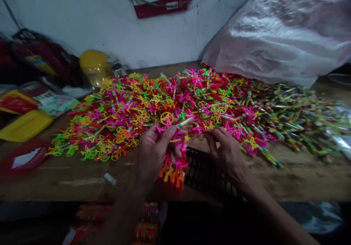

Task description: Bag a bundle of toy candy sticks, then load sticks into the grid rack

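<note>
Hands at a heap of plastic toy pieces (pixel 170 102) on the desk (pixel 301 175).
Left hand (pixel 155 152) clutches a bundle of pieces (pixel 175 168); right hand (pixel 226 152) rests half-curled, apparently empty.

A bunch of pink and orange plastic toy pieces (pixel 175 168) stands fanned at the near table edge; a slim striped tube (pixel 185 121) slants above it; the bright loose heap (pixel 164 110) spreads just beyond.

Dim light here; glare sheens off the plastic bag (pixel 285 29). My view blurs and bends toward the edges, dark below.
</note>
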Motion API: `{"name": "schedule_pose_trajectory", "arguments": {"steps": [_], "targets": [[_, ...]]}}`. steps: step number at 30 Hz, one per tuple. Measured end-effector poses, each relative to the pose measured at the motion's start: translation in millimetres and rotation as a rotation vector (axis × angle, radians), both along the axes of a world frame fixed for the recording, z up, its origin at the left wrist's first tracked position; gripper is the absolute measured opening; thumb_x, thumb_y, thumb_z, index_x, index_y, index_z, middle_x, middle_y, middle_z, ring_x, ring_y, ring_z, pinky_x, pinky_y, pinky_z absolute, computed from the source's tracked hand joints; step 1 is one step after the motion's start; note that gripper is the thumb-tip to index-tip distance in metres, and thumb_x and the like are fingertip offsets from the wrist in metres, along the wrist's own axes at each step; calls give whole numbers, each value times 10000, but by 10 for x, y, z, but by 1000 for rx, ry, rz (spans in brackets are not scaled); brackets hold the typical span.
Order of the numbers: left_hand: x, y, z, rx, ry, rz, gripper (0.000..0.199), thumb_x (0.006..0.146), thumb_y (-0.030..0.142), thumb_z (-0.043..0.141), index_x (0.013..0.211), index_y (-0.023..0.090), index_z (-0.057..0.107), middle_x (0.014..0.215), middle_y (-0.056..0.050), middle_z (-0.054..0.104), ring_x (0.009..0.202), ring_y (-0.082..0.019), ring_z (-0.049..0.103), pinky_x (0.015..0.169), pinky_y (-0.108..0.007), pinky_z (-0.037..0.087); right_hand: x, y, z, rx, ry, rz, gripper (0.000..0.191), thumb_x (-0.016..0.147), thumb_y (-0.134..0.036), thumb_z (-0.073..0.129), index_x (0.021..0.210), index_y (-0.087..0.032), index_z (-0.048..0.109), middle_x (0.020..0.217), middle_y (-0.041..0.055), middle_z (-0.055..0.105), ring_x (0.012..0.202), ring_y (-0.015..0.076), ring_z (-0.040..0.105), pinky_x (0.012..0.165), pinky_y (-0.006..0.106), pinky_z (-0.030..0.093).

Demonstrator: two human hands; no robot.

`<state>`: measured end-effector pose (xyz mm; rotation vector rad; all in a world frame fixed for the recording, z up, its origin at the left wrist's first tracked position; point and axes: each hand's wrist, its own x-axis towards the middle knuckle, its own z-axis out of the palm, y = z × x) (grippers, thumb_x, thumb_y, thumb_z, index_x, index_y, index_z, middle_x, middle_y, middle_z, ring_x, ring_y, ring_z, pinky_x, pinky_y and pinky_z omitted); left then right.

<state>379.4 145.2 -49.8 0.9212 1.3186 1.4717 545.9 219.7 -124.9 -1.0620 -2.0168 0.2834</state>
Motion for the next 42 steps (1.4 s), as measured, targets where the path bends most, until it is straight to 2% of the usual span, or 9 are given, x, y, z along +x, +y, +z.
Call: {"name": "schedule_pose_trajectory", "arguments": {"steps": [3,5,13,18,23,30,35,39,42], "targets": [[-57,19,6,-101,-69,-73,359,854,385,577,1125,154,531,892,-77,690,413,-61,542,336,-148,353,-115,-48,210,129,153,64,302,884,-154,469,1172,-193,548,1081,101,601,981,211,568,825,363,475],[-43,31,-6,-120,-32,-109,315,862,387,570,1074,155,552,772,-36,671,395,-47,514,340,-134,327,-152,-85,286,230,51,111,389,876,-164,491,1262,-208,491,1190,105,576,1080,249,517,884,427,434],[66,30,94,-190,209,-297,520,903,563,370,1181,149,519,563,-17,593,415,-132,571,351,-184,380,72,-144,201,277,-211,70,264,884,-267,562,1142,-216,587,957,38,661,907,221,511,835,424,360],[131,-16,166,-198,473,-364,483,872,545,462,1176,183,563,506,-7,600,395,-134,559,378,-191,393,204,-288,182,169,-83,81,186,871,-256,573,1046,-242,635,894,38,626,803,184,522,714,354,397],[244,-69,200,-126,748,-246,297,871,433,519,1028,206,629,507,20,605,422,-134,586,432,-200,432,173,-473,254,-8,115,119,112,861,-189,563,934,-205,647,857,44,607,743,149,571,629,278,466],[278,-83,306,-71,919,-297,224,875,336,506,915,193,674,506,18,618,407,-128,556,420,-207,394,208,-535,249,-205,217,171,106,799,-175,620,886,-218,661,851,29,646,776,167,613,675,283,505],[186,-10,291,148,1143,-342,357,848,296,575,1204,258,582,1099,-48,676,936,-205,658,784,-287,501,248,-531,261,-542,236,338,178,827,-241,591,987,-207,660,889,32,686,763,169,633,663,287,514],[18,76,279,224,1233,-410,516,860,394,568,1347,276,445,971,-47,703,827,-207,673,742,-299,505,212,-494,324,-629,280,445,186,851,-281,576,996,-226,678,878,17,701,774,171,647,664,284,525],[-92,124,289,269,1202,-345,504,874,413,543,1340,244,457,975,-55,700,827,-203,669,767,-295,499,183,-437,207,-637,322,369,151,830,-314,616,934,-229,685,799,0,693,703,165,635,603,267,512]]}}
